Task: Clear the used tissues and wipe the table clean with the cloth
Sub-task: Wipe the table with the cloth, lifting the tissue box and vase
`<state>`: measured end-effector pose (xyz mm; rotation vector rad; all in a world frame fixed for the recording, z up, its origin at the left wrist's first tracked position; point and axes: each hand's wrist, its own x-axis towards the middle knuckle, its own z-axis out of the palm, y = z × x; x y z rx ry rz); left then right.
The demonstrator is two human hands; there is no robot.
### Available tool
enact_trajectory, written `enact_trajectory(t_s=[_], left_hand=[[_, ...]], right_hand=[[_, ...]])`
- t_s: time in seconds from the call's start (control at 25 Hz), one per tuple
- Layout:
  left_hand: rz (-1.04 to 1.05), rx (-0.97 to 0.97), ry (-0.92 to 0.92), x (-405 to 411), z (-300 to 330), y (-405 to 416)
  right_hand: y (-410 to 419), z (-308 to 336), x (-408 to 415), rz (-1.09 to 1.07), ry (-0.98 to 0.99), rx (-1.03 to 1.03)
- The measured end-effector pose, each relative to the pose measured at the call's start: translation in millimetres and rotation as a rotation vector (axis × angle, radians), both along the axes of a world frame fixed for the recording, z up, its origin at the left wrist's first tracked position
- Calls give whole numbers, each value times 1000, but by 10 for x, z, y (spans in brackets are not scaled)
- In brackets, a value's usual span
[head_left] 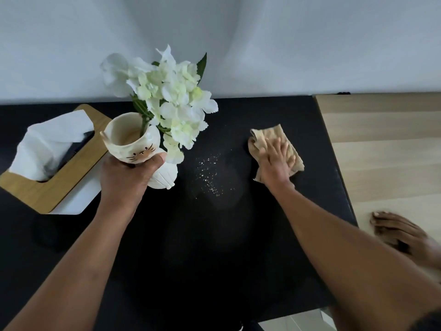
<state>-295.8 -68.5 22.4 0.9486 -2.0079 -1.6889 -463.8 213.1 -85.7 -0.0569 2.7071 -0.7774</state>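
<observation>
My right hand presses flat on a beige cloth at the right side of the black table. White crumbs are scattered on the table between my hands, left of the cloth. My left hand grips a cream cat-face vase holding white flowers, tilted and lifted off the table. No used tissues are visible on the table.
A tissue box with a wooden lid and a white tissue sticking out stands at the left. A white wall runs behind. Wooden floor lies right of the table, with a bare foot on it.
</observation>
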Motion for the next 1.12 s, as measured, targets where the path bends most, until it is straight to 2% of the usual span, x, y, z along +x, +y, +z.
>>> enact_trajectory(t_s=[0.08,0.16,0.28,0.36,0.52,0.64,0.72,0.8,0.92,1.04,1.12], left_hand=[[10,8,3,40,-3,4],[25,24,4,70,0,-3],[36,45,9,75,14,-18],[35,60,10,83,48,-35],[45,66,-13,159,87,-122],[76,75,-32,272,80,-184],[93,67,-53,331,75,-190],[104,61,-64,370,87,-157],[103,59,-69,384,91,-106],[101,87,-50,384,112,-135],[109,94,-47,381,111,-174]], right_hand=[[-357,-29,-178,48,-44,124],[-648,-71,-78,194,-6,212],[-746,-89,458,454,105,155],[-528,-81,838,517,131,45],[43,-66,927,396,180,-72],[-203,160,417,11,65,-157],[-598,288,61,-126,-60,-153],[-986,261,-120,30,-73,-22],[-1281,18,130,443,57,136],[-897,-80,825,718,193,71],[-504,-66,1066,748,205,-39]])
